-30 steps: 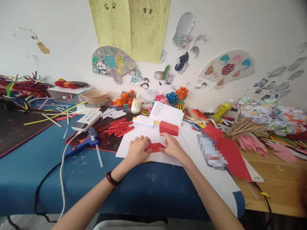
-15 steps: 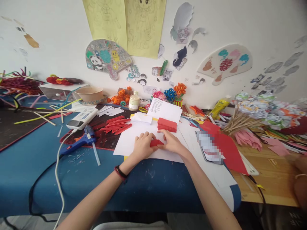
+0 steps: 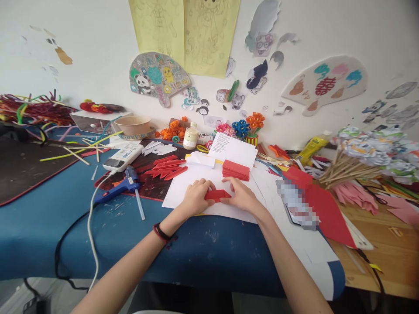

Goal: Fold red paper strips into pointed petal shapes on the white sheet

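A small folded red paper [image 3: 216, 195] lies over the white sheet [image 3: 175, 192], between my two hands. My left hand [image 3: 197, 196] grips its left end, fingers bent. On its right end, my right hand [image 3: 240, 194] pinches with thumb and fingers. The paper's right end comes to a slanted point. Just behind my right hand sits a stack of red paper rectangles [image 3: 235, 169]. Several pointed red folded strips [image 3: 166, 167] lie in a pile to the left. Folded white paper [image 3: 201, 160] is behind my left hand.
A blue glue gun [image 3: 126, 183] and a white power strip [image 3: 123, 157] with cable lie at left. A bottle [image 3: 190, 136], a handwritten note [image 3: 229, 146] and paper flowers stand at the back. A phone [image 3: 296, 203] and red sheet [image 3: 330, 213] are at right.
The camera view has turned slightly left, so the scene sits further right. More of the red paper shows between my hands, which are a little further apart. The blurred shape at the right edge is gone.
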Motion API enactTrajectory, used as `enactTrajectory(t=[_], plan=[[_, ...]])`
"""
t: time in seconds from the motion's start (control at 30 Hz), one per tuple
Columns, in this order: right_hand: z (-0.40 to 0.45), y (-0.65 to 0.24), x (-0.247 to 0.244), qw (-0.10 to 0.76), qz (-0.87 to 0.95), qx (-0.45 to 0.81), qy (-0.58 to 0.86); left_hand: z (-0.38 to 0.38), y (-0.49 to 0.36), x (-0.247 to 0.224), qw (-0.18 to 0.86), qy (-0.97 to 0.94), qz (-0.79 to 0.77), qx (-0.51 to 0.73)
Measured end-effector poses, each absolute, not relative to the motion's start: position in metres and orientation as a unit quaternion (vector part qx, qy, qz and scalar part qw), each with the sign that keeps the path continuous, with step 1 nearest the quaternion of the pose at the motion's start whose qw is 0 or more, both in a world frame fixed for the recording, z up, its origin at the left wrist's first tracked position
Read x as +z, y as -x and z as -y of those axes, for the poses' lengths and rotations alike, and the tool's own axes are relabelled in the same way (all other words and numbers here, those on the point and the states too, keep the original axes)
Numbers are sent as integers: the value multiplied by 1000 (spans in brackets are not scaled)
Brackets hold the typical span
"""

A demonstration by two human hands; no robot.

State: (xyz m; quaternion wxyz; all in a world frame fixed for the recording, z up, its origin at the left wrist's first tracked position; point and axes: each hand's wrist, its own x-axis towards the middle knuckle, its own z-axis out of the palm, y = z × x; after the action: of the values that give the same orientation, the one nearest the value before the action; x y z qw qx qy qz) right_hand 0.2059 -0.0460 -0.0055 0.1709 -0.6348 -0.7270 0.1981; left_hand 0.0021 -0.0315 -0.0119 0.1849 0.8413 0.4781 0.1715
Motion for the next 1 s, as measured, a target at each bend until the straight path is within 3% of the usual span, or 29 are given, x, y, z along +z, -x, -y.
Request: enactTrajectory(t=[0.3, 0.47, 0.63, 0.77, 1.0], plan=[[49, -204, 0, 162, 728, 192, 638, 16, 14, -9, 211, -856, -437, 176], [40, -213, 5, 185, 752, 284, 565, 9, 13, -8, 193, -867, -427, 167], [30, -213, 4, 181, 754, 348, 527, -4, 17, -3, 242, -897, -330, 168], [33, -211, -1, 201, 752, 341, 528, -9, 20, -5, 289, -889, -293, 199], [40, -208, -5, 246, 760, 289, 528, -3, 14, -11, 281, -875, -318, 231]])
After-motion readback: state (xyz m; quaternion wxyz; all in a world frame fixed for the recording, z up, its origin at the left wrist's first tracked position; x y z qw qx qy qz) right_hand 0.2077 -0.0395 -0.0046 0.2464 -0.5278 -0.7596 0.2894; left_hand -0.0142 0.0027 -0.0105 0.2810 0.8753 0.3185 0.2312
